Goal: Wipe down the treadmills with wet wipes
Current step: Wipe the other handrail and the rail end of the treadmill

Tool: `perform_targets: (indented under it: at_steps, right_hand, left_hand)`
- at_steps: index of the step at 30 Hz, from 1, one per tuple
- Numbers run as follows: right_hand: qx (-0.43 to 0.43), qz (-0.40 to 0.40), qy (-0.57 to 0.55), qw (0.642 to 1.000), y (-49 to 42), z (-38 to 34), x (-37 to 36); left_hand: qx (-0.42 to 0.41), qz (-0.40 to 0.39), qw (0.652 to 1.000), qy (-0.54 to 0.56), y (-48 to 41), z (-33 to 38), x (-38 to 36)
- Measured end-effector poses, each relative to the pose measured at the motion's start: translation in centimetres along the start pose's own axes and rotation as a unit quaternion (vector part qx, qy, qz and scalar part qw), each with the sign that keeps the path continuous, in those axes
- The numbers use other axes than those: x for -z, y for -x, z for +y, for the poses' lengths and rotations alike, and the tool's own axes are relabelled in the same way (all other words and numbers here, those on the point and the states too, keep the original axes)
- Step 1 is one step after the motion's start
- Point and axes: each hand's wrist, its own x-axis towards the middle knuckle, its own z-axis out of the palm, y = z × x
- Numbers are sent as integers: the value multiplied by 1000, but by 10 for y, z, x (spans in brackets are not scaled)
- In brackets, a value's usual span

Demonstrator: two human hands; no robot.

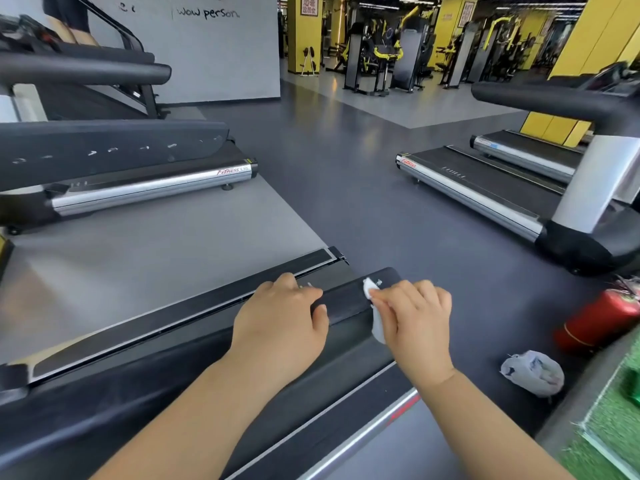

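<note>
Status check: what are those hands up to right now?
Left hand grips treadmill handrail. Right hand pinches wet wipe against it. Nothing blocking.

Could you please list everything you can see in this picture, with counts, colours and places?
Treadmills: at least four, black and silver; one under the hands, one left, two right.
Handrail: one, black, on the near treadmill.
Wipe: one, white, at the handrail's end.
Bag: one, grey-white, crumpled on the floor, right.
Extinguisher: one, red, right edge.
Turf: one patch, green, bottom right.
Weight machines: several, yellow and black, far back.
Left hand: grips the handrail.
Right hand: pinches the wipe.
</note>
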Motion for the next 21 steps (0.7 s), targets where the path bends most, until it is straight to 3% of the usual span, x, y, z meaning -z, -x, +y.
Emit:
perform_targets:
  at_steps: [3, 5, 7, 11, 18, 21]
  right_hand:
    - [-75, -15, 33, 997, -4, 20, 6]
    - [-98, -13, -5, 995, -11, 10, 12]
    - [-64, -10, -37, 997, -19, -12, 13]
    - [42, -12, 3, 999, -22, -38, -5]
    - [20, -31, 74, 997, -28, 11, -8]
    - [-41, -36, 108, 993, -34, 39, -3]
  left_hand:
    - [2, -4, 1000, -10, -1, 3, 0]
    - [7, -5, 1000, -16, -2, 4, -1]
    - [15, -5, 1000, -17, -4, 4, -2]
    - [20, -9, 1000, -19, -6, 3, -1]
    - [22, 0, 1000, -9, -4, 3, 0]
    - [19, -3, 1000, -5, -4, 2, 0]
